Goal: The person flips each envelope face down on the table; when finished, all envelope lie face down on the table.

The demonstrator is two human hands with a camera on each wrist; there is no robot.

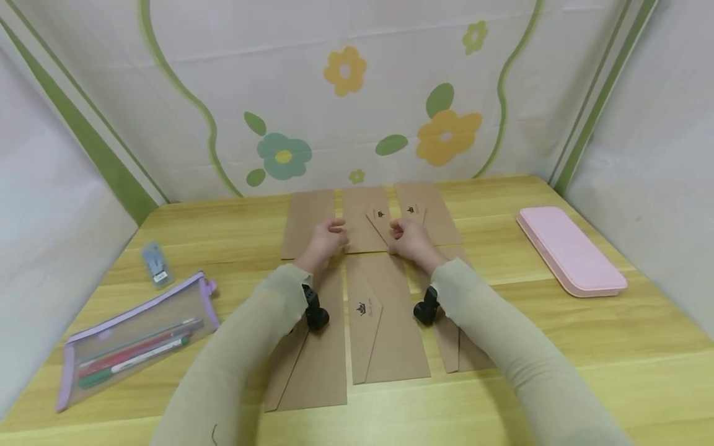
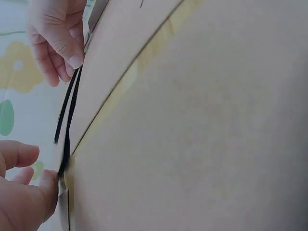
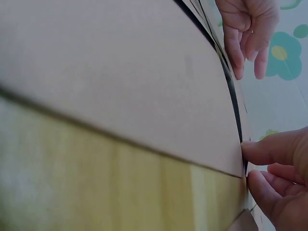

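Note:
Several brown paper envelopes lie in two rows of three on the wooden table. My left hand [image 1: 325,243] is at the near left corner of the back middle envelope [image 1: 359,226], its fingers loosely bent and spread. In the left wrist view a gap shows between that hand's forefinger and thumb [image 2: 48,180], with the thumb right at the envelope edges. At the near right corner of the same envelope, my right hand [image 1: 414,240] pinches the edge; thumb and finger [image 3: 257,151] meet there in the right wrist view. The pointed flap [image 1: 381,217] bears a small black crown print.
On the left lie a clear purple-trimmed pouch [image 1: 100,329] holding several pens and a small blue item [image 1: 157,263]. A pink case [image 1: 571,249] lies on the right. A flowered curtain [image 1: 357,111] hangs behind the table [image 1: 234,232]. The front middle envelope [image 1: 390,322] lies between my forearms.

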